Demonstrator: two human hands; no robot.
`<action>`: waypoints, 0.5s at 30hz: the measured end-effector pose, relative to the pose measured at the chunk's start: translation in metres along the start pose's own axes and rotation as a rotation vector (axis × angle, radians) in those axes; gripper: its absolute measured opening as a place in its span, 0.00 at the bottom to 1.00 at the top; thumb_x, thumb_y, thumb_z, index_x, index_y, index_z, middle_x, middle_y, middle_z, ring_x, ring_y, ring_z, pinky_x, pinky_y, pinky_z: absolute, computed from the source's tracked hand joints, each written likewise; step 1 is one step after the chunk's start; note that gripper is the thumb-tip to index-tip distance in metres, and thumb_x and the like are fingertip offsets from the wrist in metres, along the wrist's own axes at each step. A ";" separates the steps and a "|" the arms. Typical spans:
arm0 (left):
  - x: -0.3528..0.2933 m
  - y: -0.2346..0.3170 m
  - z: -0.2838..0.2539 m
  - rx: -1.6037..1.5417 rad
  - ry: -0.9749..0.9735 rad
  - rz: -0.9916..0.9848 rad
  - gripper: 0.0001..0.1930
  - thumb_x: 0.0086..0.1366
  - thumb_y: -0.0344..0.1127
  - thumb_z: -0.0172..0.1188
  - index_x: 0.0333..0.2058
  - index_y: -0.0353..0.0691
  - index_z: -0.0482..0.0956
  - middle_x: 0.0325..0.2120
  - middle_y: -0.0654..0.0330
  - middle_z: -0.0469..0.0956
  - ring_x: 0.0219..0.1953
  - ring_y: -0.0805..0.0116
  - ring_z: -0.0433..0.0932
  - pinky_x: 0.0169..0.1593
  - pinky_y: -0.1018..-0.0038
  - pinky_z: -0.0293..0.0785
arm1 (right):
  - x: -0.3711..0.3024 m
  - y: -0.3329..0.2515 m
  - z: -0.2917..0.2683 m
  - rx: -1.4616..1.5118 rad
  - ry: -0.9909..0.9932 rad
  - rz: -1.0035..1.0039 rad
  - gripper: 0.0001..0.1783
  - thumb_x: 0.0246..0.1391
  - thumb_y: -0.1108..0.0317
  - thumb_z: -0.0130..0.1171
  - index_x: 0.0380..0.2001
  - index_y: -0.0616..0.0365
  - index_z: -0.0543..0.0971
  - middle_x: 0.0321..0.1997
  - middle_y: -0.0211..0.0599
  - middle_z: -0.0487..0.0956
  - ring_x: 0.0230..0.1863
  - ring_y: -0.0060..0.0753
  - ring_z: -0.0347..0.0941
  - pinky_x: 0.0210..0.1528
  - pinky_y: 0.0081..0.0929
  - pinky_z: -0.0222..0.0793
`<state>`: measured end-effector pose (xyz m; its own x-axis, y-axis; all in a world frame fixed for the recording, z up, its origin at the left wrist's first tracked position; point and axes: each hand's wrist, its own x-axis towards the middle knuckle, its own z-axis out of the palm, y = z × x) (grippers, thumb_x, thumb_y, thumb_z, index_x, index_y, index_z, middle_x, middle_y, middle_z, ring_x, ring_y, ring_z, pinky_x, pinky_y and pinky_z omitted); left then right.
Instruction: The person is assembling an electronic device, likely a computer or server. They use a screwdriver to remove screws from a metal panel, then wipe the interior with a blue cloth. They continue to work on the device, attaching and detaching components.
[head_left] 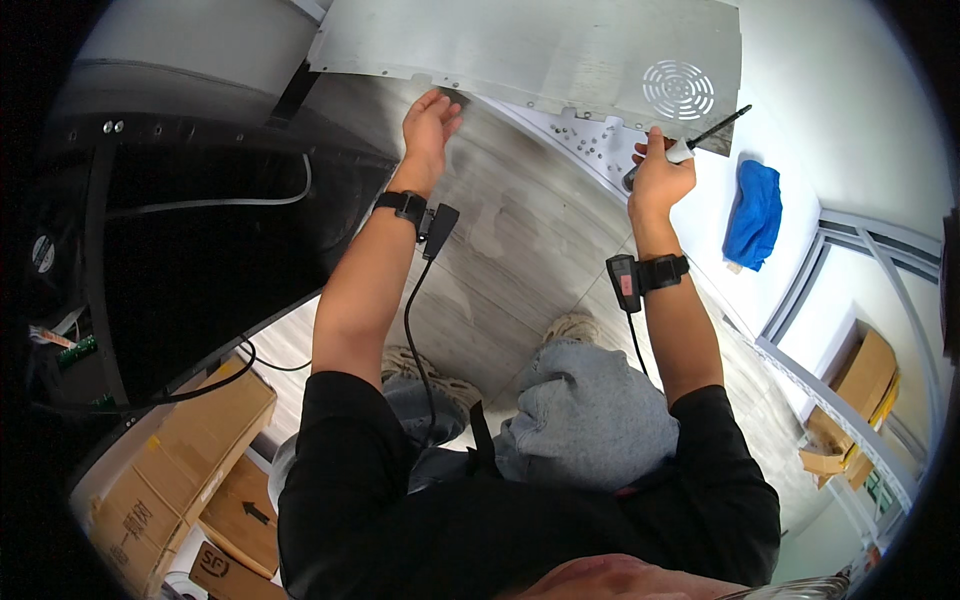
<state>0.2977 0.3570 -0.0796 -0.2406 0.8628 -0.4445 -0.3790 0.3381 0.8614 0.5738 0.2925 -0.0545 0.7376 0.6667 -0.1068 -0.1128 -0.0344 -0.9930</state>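
Observation:
A large grey sheet-metal panel [520, 50] with a round slotted vent spans the top of the view. My left hand [427, 135] is at its near edge, fingers loosely bent and apart, with nothing visible in them. Whether the fingertips touch the metal I cannot tell. My right hand [663, 185] is closed around a screwdriver [680, 152] with a pale handle. Its dark shaft points up to the right, across the panel's near right corner. Several small screws [598, 140] lie scattered on the white surface just left of my right hand.
A crumpled blue cloth [757, 215] lies on the white surface at right. An open black cabinet [200, 250] stands at left, with cardboard boxes [180, 470] below it. A metal frame [830, 390] and another cardboard box [860, 375] are at far right. Cables hang from both wrist-worn devices.

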 end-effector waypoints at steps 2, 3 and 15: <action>-0.007 -0.008 -0.010 0.021 -0.025 0.012 0.15 0.64 0.28 0.51 0.49 0.34 0.67 0.42 0.57 0.72 0.41 0.64 0.76 0.42 0.72 0.76 | -0.004 0.000 0.001 0.001 -0.007 0.011 0.09 0.51 0.72 0.60 0.29 0.67 0.72 0.26 0.38 0.76 0.22 0.27 0.75 0.20 0.22 0.71; -0.012 -0.013 -0.015 0.033 -0.028 0.003 0.14 0.63 0.28 0.51 0.48 0.35 0.68 0.42 0.57 0.73 0.41 0.64 0.76 0.42 0.72 0.76 | -0.004 -0.001 0.002 0.005 -0.009 0.021 0.09 0.51 0.72 0.60 0.29 0.67 0.72 0.26 0.38 0.76 0.22 0.27 0.74 0.20 0.22 0.71; -0.108 -0.099 -0.079 0.142 0.032 -0.139 0.10 0.62 0.27 0.52 0.42 0.36 0.73 0.35 0.58 0.76 0.34 0.69 0.77 0.37 0.74 0.75 | -0.017 0.016 -0.014 -0.035 -0.150 0.069 0.15 0.53 0.70 0.57 0.42 0.66 0.71 0.34 0.41 0.79 0.24 0.28 0.75 0.24 0.21 0.69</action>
<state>0.2906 0.2004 -0.1360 -0.2240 0.7924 -0.5675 -0.2812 0.5050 0.8161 0.5687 0.2704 -0.0695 0.6213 0.7652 -0.1688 -0.1348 -0.1078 -0.9850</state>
